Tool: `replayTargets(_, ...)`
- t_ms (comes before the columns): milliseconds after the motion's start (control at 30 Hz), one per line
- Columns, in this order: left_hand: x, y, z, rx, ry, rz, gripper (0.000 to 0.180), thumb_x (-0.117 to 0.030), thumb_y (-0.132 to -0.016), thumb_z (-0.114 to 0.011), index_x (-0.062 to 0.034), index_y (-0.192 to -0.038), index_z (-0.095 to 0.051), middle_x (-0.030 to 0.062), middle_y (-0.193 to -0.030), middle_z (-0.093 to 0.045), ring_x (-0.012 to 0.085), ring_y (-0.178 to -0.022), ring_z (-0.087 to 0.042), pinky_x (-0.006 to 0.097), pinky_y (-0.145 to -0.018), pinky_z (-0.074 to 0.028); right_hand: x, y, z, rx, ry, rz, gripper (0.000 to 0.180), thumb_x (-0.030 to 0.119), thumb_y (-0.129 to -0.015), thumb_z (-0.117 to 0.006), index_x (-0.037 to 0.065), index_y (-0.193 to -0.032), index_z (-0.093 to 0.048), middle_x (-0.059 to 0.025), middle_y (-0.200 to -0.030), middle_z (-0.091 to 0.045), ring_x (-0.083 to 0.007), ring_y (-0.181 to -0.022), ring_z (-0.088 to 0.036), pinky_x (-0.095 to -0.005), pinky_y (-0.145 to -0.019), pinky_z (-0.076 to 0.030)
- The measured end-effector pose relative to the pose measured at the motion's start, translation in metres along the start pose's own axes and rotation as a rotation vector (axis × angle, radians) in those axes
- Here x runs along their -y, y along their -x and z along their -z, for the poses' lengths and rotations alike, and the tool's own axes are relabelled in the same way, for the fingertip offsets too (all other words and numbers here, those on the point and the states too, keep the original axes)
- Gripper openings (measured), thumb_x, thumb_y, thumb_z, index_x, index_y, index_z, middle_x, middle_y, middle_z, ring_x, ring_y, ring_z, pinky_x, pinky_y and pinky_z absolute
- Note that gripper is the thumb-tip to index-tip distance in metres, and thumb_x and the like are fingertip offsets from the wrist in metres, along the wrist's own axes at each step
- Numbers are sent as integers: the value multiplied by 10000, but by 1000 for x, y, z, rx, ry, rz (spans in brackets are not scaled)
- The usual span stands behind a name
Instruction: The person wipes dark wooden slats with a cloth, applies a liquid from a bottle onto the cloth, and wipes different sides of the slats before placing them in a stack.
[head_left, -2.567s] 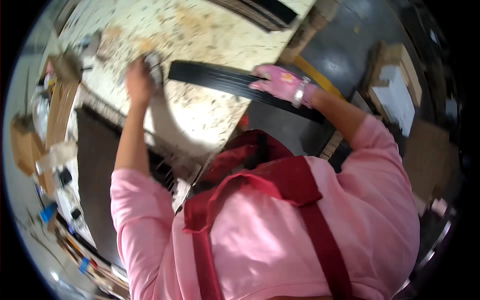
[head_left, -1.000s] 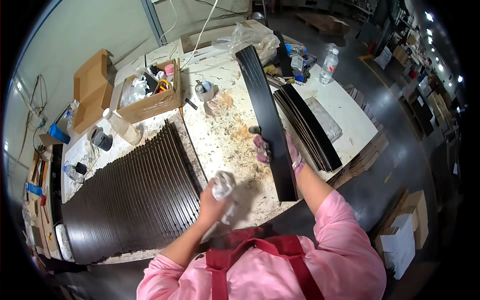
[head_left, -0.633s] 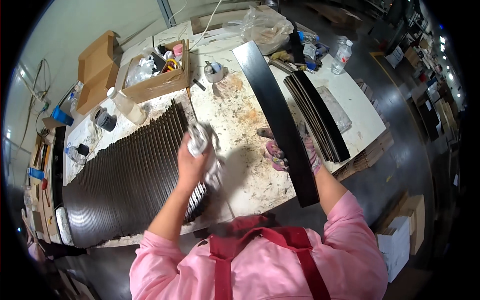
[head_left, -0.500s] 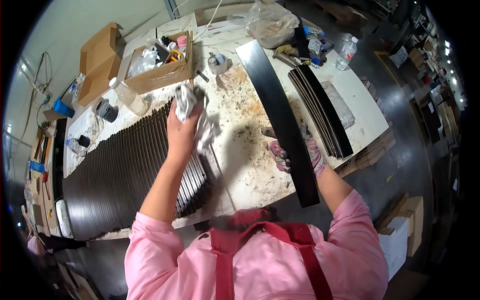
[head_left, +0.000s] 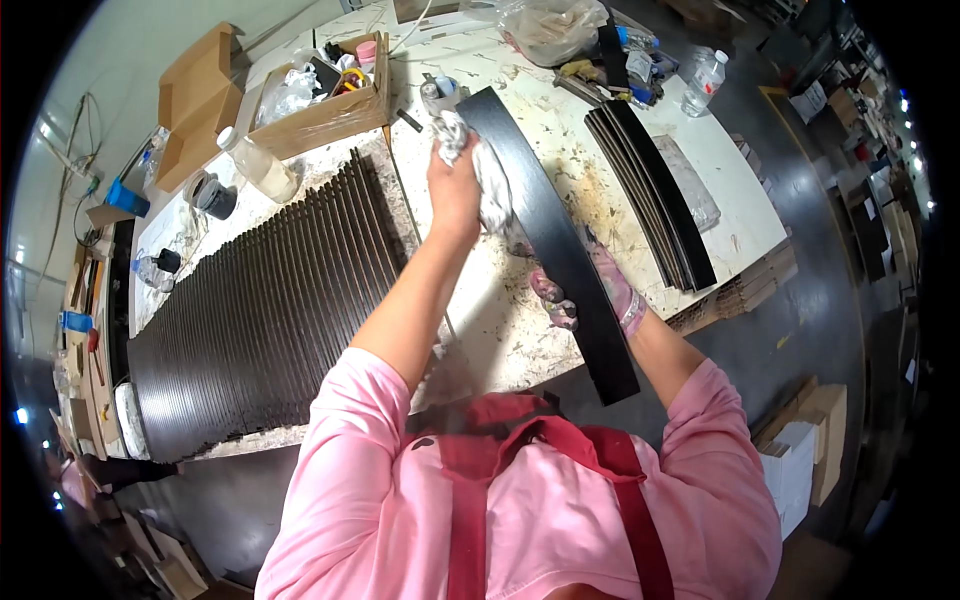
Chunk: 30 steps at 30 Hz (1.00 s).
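My right hand (head_left: pixel 617 288), in a stained pink glove, grips a long black board (head_left: pixel 545 205) near its lower half. The board slants over the table, its far end up and to the left, its near end past the table's front edge. My bare left hand (head_left: pixel 455 197) clutches a crumpled white cloth (head_left: pixel 493 190) at the board's left edge near the far end. Whether the cloth presses on the face cannot be told. Left of me, many dark strips stand on edge in a tight row (head_left: pixel 265 320). To the right lies a small stack of black boards (head_left: pixel 655 190).
A cardboard box of odds and ends (head_left: pixel 330 115) stands at the back left, by a cloudy plastic bottle (head_left: pixel 262 170) and a dark cup (head_left: pixel 212 195). A small pot (head_left: pixel 438 92), a plastic bag (head_left: pixel 553 30) and a clear bottle (head_left: pixel 705 85) stand farther back. Dried stains mark the white table (head_left: pixel 500 345).
My left hand has carried the cloth rightward from above the row of strips to the board's edge. The board's far end has shifted slightly left; my right hand keeps its grip.
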<state>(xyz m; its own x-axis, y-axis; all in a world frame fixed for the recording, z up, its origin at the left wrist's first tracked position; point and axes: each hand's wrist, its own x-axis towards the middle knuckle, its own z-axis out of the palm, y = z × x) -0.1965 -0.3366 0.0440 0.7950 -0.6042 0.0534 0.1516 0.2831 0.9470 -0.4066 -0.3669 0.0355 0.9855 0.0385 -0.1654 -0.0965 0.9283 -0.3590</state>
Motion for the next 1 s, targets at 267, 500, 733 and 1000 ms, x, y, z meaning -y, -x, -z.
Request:
replayTargets(267, -39, -15, 51, -36, -62, 27, 242, -191, -919, -534, -43, -1110, -519, 36, -889, -601, 130, -772, -591, 279, -668, -488, -5, 17, -18, -224, 304, -13, 714, 629, -872, -357, 74, -1317, -416, -79, -731, -541, -163, -529, -498, -285, -463, -419)
replayTargets(500, -22, 46, 31, -51, -433, -136, 333, -271, -912, -567, 3, -1093, -514, 140, -977, -609, 206, -903, -561, 331, -845, -423, -6, 8, -16, -88, 274, 95, 565, 492, -883, -452, 102, -1292, -453, -90, -784, -553, -192, -570, -529, -305, -497, -443)
replayTargets(733, -21, 69, 31, 135, -700, -474, 408, -46, -734, -656, -23, -1115, -513, 132, -1076, -509, 291, -960, -548, 360, -838, -442, -6, 0, 4, -33, 1, 6, 484, 386, -896, -464, 74, -1265, -471, -100, -818, -557, -196, -596, -558, -333, -534, -469)
replayTargets(1000, -10, -17, 46, -6, -1177, -584, 467, -4, -651, -677, -43, -1099, -549, 174, -1099, -491, 340, -912, -575, 404, -777, -510, -10, 6, 6, -28, -40, -146, 557, 407, -907, -408, 25, -1312, -394, -128, -794, -578, -205, -565, -564, -339, -510, -478)
